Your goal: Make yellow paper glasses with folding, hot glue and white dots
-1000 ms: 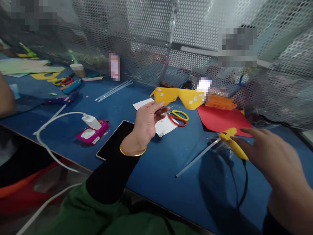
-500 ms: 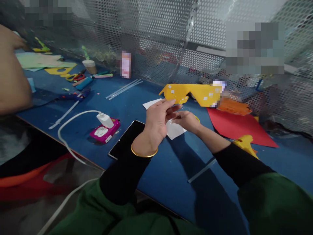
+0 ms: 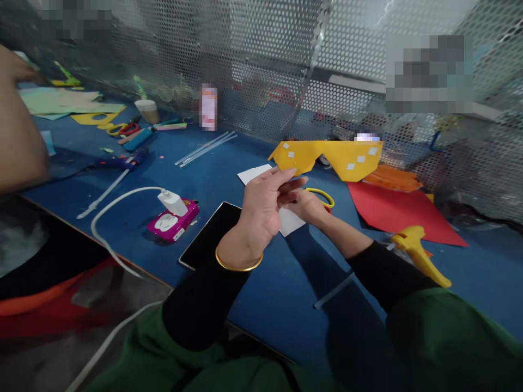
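Observation:
Yellow paper glasses point(image 3: 343, 155) with small white squares stuck on their front stand up just beyond my hands. My left hand point(image 3: 263, 209), with a gold bangle at its wrist, is closed at their lower left edge, its thumb overlapping the paper. Close against it, my right hand point(image 3: 309, 207) has its fingers bent together; their tips are hidden, so what they pinch cannot be made out. Beneath both hands lies white paper point(image 3: 292, 222). Yellow-handled scissors point(image 3: 327, 196) show behind my right hand.
A dark tablet point(image 3: 210, 234) and a magenta power socket point(image 3: 171, 220) with a white charger lie left. Red paper point(image 3: 402, 212) and a yellow glue gun point(image 3: 419, 253) are at right. Another person's arm point(image 3: 22, 125) is far left. A mesh screen point(image 3: 261, 65) backs the blue table.
The glasses have shifted slightly right and turned a little, and their squares show more sharply. My right hand has drawn slightly left, uncovering more of the scissors and glue gun.

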### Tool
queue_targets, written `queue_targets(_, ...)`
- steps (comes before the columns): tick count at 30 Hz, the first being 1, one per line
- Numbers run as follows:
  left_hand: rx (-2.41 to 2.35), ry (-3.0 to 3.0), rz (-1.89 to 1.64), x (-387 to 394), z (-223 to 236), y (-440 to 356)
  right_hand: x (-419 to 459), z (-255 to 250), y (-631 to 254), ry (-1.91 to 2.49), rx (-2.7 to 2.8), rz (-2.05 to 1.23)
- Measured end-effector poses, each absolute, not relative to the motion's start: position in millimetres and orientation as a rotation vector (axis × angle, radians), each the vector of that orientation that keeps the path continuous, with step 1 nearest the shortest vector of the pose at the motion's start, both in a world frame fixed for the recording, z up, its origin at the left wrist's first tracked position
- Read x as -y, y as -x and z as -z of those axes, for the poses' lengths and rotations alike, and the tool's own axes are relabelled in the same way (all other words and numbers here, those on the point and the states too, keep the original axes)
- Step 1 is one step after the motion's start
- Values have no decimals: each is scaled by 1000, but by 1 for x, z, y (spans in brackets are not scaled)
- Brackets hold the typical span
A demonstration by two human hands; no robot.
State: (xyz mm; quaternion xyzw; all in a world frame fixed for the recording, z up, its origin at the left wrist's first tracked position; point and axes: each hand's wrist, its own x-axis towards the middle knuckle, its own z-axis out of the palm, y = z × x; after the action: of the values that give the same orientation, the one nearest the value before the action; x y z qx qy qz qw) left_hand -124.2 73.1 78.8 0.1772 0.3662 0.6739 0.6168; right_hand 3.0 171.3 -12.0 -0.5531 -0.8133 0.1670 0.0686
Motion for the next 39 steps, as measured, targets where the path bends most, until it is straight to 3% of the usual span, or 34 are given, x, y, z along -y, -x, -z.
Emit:
queue_targets(6, -858, -410, -1554, -74, -78, 123, -170, 14, -9, 1585, 2303, -611)
queue_targets(15, -864, -426, -1549, -77, -72, 124, -166, 6, -26, 1464, 1950, -1030)
queue_targets(23, -861, -447, -1515, -76, -69, 118, -97, -30, -45, 1354, 1755, -1221)
queue_targets(26, -880, -481, -1455, -72, -68, 110, -58, -49, -58, 1270, 1697, -1106)
queue_targets(34, -899, -632, -1240, -55, -58, 87, -20, -80, -91, 1257, 1607, -244)
queue_targets(36, -924, -674, -1209, -52, -56, 83, -27, -83, -101, 1259, 1670, -191)
queue_targets(39, -943, -736, -1175, -49, -52, 78, -38, -85, -115, 1271, 1739, -360)
